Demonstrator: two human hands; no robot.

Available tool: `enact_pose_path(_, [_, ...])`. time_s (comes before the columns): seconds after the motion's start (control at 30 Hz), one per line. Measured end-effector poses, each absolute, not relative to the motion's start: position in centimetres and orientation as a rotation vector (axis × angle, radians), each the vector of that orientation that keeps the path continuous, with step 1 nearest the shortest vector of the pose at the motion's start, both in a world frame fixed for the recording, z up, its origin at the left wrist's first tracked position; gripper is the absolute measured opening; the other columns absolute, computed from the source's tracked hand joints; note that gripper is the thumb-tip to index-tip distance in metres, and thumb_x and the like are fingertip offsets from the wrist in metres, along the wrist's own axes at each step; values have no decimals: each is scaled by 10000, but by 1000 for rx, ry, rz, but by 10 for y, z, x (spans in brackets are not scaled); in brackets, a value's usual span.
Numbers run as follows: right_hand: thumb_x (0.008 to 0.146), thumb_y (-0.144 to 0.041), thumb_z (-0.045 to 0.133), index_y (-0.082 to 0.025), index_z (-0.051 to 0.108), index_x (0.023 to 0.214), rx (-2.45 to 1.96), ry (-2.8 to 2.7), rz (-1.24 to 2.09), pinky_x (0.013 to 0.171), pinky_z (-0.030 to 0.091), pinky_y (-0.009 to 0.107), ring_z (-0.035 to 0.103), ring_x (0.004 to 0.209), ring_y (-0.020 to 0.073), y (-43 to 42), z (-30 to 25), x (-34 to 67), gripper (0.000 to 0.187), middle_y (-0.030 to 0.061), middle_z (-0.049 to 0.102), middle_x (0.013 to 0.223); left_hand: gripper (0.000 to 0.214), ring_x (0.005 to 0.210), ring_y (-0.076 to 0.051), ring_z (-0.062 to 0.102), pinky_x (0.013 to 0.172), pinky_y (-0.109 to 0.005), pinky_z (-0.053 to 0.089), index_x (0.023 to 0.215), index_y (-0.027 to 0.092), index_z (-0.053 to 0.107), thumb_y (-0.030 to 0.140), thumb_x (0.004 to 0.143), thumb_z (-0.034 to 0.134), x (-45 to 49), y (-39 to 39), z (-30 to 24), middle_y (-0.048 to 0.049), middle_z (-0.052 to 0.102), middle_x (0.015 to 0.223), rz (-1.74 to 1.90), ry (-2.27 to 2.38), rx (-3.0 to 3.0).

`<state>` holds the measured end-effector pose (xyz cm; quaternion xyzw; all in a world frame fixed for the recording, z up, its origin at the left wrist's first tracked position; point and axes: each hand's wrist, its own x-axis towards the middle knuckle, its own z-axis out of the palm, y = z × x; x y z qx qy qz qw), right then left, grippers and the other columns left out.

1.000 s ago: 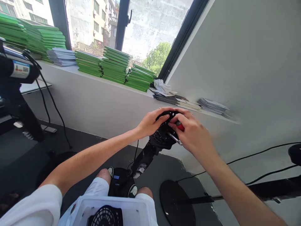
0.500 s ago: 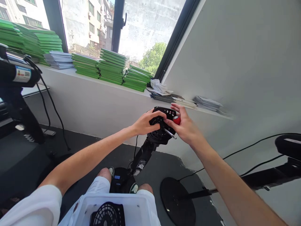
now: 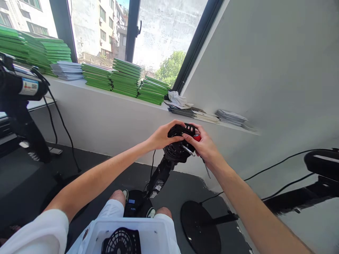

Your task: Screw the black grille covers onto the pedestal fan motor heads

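Observation:
A black slotted cover [image 3: 189, 127] lies against the black round head [image 3: 172, 152] of a stand in front of me. My left hand [image 3: 165, 135] is closed on its left side, thumb in front and fingers over the top. My right hand [image 3: 205, 143] is closed too, holding a red-handled screwdriver [image 3: 197, 137] in the palm. Its thin shaft points down past the wrist, while thumb and fingertips touch the cover's right edge. A silver metal rod [image 3: 188, 150] sticks out from the head below my thumbs. The fingers hide part of the cover.
On my lap sits a white plastic bin [image 3: 156, 234] with a black grille part [image 3: 122, 241] inside. Green stacks [image 3: 124, 79] and papers line the windowsill. A round black base [image 3: 200, 227] and a black arm [image 3: 296, 194] stand right; another black stand [image 3: 23, 120] is left.
The right hand has turned and drawn closer around the cover's right edge, and the screwdriver shaft now shows below it. My left fingers have shifted up over the cover's top.

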<state>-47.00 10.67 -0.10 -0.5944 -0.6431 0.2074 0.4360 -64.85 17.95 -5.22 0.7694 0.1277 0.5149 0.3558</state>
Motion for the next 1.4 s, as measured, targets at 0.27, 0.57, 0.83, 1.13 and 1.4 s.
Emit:
enact_pose_path(0.27, [860,-693,655,-260,545,1396,-1469,-1670,267,753,566,358,682,868,209,111,-20,-464,698,71,727,1120,212,1025,-209,661,941,-314,503,1114,226,721,295,914,702,-647,176,-55,-43,724,1087,1431,374,2004])
enact_pose_path(0.57, [956,-642,551,-249,621,1287,-1467,-1632,66,682,529,332,697,858,213,99,-10,-474,519,92,739,1134,127,976,-193,648,922,-298,501,1013,208,748,281,919,706,-645,175,-55,-33,713,1001,1451,387,2009])
enact_pose_path(0.83, [853,-325,598,-257,372,504,-479,-1306,89,303,213,276,258,313,96,62,63,-509,421,-60,221,399,126,1000,-195,669,946,-304,514,1017,220,776,261,941,685,-648,173,-55,-43,734,1023,1434,367,2014])
enact_pose_path(1.13, [872,-401,586,-226,294,509,-278,-1462,314,305,144,259,161,296,82,78,61,-530,497,-62,173,398,129,1032,-208,665,916,-294,515,1033,229,760,267,943,676,-648,174,-54,-40,734,1044,1403,415,2060])
enact_pose_path(1.4, [878,-415,579,-217,302,511,-372,-1446,289,342,180,259,212,316,78,77,53,-520,500,-50,211,393,129,1037,-204,660,934,-295,512,1037,229,753,272,947,671,-645,176,-56,-33,730,1052,1407,402,2056])
